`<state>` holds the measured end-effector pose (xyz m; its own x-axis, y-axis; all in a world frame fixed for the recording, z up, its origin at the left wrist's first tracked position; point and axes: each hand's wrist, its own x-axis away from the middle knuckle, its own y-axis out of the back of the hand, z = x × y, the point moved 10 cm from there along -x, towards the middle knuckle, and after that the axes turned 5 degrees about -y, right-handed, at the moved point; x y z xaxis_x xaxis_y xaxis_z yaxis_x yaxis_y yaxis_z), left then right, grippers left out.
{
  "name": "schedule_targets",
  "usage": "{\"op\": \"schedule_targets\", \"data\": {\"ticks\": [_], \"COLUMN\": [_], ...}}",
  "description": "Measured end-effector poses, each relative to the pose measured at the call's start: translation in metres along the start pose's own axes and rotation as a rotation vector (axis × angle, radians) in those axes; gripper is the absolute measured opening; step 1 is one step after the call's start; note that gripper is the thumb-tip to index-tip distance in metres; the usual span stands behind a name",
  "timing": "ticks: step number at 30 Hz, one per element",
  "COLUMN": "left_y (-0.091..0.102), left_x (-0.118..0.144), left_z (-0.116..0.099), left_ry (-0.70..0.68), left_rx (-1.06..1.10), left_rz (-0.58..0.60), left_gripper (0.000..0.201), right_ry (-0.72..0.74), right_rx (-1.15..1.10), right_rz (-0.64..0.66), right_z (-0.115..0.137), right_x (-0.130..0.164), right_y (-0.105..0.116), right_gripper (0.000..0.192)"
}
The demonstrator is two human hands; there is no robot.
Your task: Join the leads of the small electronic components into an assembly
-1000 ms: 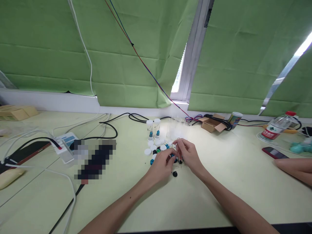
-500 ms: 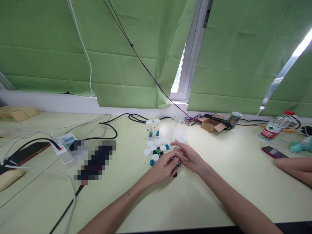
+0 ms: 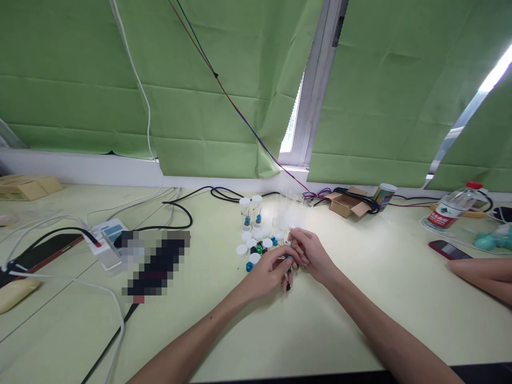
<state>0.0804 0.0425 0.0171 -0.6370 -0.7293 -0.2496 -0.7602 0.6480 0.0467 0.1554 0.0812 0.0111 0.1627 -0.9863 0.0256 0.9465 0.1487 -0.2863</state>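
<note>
Left hand (image 3: 266, 273) curls in to meet right hand (image 3: 316, 256), whose outstretched forefinger has now drawn in; what either grips I can't tell, and a blue piece (image 3: 249, 266) lies just beside the left hand

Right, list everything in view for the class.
Loose caps: several, white, centre
Capped tubes: two, clear, white-capped, behind loose caps
Small pieces: several, blue, green, black, among loose caps
Blinds: at least two, green, back
Open carton: one, brown, back
Can: one, multicoloured, beside open carton
Bottle: one, clear, red-capped, right
Phone: one, dark, right
Power strip: one, white, left
Cables: many, mixed colours, left and back
Cardboard box: one, tan, far left
Table: one, pale green, beneath
Another person's forearm: one, bare, right edge
Left hand: one, bare, centre
Right hand: one, bare, centre
</note>
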Motion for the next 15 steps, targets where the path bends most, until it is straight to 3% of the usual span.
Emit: {"op": "schedule_targets", "data": {"ticks": [8, 15], "left_y": [0.017, 0.031], "left_x": [-0.002, 0.002], "left_z": [-0.005, -0.012], "left_ry": [-0.065, -0.123], "left_rx": [-0.133, -0.374], "left_rz": [-0.111, -0.241], "left_gripper": [0.025, 0.029], "right_ry": [0.334, 0.451], "right_rx": [0.285, 0.372], "right_rz": [-0.211, -0.369], "right_z": [0.030, 0.043], "right_x": [0.014, 0.028], "right_y": [0.009, 0.017], "right_gripper": [0.035, 0.035]}}
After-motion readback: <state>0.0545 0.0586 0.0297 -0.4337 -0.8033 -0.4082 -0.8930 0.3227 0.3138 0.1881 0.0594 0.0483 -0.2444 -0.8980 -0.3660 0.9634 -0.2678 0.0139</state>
